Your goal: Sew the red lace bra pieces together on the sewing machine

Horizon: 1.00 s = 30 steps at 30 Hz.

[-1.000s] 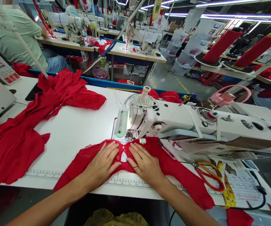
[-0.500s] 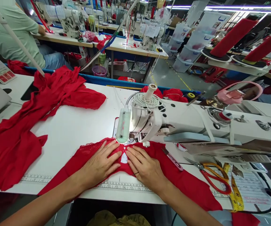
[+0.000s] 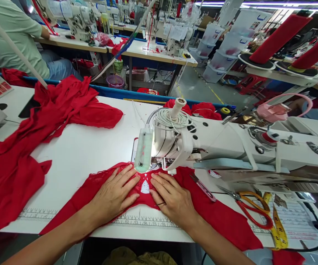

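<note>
The left hand and right hand lie flat, fingers slightly spread, on the cloth, equally near the gap between them, its length sideways along the desk, far edge by the machine.

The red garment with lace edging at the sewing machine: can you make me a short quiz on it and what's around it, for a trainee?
1. True or false: the left hand and the right hand both rest on the red lace-edged garment.

2. Which lies beside the scissors with orange and red handles?
A) round purple basket
B) yellow tape measure
C) stack of clear plastic boxes

3. Fill in the colour: the tall thread cones at the upper right are ____.

Key: 1 true; 2 B; 3 red.
</note>
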Available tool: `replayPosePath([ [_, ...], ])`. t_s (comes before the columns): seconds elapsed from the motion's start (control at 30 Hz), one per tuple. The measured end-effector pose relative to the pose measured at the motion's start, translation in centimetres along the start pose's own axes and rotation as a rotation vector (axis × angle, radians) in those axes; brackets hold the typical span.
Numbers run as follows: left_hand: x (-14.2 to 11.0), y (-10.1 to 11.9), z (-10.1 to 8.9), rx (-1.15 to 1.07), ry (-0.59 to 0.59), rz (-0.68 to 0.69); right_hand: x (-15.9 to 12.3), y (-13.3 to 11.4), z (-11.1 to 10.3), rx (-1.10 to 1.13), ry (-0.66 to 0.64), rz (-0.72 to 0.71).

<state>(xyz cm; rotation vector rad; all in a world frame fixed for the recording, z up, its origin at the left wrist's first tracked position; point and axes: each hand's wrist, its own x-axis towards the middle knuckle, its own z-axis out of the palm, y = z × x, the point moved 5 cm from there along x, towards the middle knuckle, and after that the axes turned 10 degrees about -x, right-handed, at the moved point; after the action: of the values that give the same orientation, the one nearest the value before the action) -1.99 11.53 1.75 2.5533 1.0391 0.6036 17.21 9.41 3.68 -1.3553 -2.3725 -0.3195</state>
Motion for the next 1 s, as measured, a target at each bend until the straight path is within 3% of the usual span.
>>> replayPosePath([
  [0.23,-0.23,-0.42,0.32,-0.009,-0.019,-0.090,-0.15,-0.01,0.03,-0.024,-0.029,0.004],
  [1.0,-0.31,0.04,-0.08,-0.006,-0.051,-0.046,-0.19,-0.19,-0.02,-0.035,-0.023,-0.007],
])
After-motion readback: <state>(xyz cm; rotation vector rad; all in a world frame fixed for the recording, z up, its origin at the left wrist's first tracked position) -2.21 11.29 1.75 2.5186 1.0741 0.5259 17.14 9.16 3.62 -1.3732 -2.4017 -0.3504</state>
